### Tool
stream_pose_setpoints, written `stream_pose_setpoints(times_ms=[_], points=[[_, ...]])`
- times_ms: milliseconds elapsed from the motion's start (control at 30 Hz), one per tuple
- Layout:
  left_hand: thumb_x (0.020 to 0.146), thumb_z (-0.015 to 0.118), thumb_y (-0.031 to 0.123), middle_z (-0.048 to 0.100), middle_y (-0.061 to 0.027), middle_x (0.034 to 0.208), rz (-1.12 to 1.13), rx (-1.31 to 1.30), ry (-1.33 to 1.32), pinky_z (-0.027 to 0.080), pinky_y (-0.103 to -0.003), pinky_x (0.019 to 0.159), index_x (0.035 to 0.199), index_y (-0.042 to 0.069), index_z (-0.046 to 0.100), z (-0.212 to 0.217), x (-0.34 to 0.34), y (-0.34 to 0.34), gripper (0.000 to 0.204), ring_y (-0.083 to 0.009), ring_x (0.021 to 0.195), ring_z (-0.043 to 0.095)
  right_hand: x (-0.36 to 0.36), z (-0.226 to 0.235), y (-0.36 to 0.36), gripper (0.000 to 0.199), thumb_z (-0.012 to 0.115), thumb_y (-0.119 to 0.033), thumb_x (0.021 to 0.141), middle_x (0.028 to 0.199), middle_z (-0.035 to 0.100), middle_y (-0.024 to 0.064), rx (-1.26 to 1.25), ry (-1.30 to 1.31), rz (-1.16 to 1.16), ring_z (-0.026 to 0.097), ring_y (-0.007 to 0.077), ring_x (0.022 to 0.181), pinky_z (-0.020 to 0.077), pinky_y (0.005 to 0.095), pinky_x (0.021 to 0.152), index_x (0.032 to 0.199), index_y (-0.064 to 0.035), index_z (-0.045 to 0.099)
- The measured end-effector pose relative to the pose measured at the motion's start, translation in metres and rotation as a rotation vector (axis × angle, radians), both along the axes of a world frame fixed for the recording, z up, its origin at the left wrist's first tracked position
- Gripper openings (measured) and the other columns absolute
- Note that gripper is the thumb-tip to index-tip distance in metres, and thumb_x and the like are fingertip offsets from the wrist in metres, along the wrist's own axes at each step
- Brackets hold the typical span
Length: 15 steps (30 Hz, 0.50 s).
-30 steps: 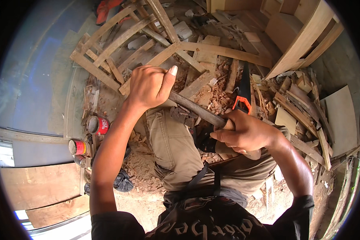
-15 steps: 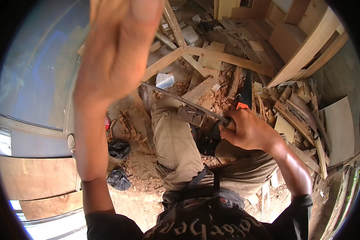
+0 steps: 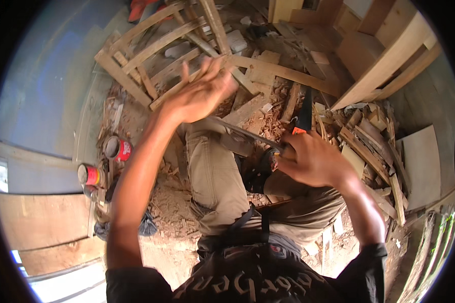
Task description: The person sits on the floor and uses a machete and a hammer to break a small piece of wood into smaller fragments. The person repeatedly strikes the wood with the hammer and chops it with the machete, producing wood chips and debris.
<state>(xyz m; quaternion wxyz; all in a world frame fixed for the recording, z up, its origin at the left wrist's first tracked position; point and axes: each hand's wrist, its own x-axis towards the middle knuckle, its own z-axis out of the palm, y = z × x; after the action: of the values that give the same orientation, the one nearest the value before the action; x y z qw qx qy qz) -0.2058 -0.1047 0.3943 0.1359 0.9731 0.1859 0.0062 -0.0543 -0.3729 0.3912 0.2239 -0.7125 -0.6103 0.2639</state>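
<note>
In front of me my left hand (image 3: 199,96) is in the air, fingers apart and slightly blurred, holding nothing visible. My right hand (image 3: 311,159) is closed round the near end of a long, narrow dark metal bar (image 3: 255,137). The bar slants up and left across my knees, its far end close below my left hand. I cannot tell what kind of tool it is. A dark, rough block (image 3: 236,143) lies under the bar, beside my left knee (image 3: 202,156). Beyond my right hand is a long black tool (image 3: 304,111) with an orange patch.
A wooden frame (image 3: 283,73) stands ahead. Scrap wood (image 3: 371,144) is heaped at the right, near a leaning board (image 3: 422,166). Two red cans (image 3: 118,149) and a black plastic bag (image 3: 147,224) sit at the left. Wood chips litter the floor.
My left hand has come down and away from the view's top, nearer the bar's far end, uncovering the wooden frame and cans. My right hand keeps its grip on the bar.
</note>
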Motion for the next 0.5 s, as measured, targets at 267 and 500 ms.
stream_pose_setpoints(times_ms=[267,500], points=[[0.103,0.051,0.042,0.069,-0.0154,0.098,-0.032,0.260,-0.586,0.051,-0.042,0.079,0.088,0.000,0.070,-0.004,-0.017,-0.016,0.049,-0.0283,0.088,0.066,0.001,-0.004,-0.001,0.029,0.070,-0.025,0.080,0.070,0.065,0.0261,0.138,-0.245,-0.221,0.067,0.0442,0.074,0.0546,0.0492,0.074,0.074,0.0031,0.064],[0.097,0.058,0.025,0.060,-0.0103,0.054,-0.102,0.444,-0.698,0.043,-0.038,0.055,0.054,0.004,0.062,-0.016,-0.012,-0.028,0.048,-0.0269,0.048,0.057,0.006,-0.001,-0.001,0.032,0.070,-0.022,0.080,0.062,0.063,0.0219,-0.075,0.122,-0.135,0.068,0.0349,0.064,0.0510,0.0428,0.063,0.072,0.0086,0.062]])
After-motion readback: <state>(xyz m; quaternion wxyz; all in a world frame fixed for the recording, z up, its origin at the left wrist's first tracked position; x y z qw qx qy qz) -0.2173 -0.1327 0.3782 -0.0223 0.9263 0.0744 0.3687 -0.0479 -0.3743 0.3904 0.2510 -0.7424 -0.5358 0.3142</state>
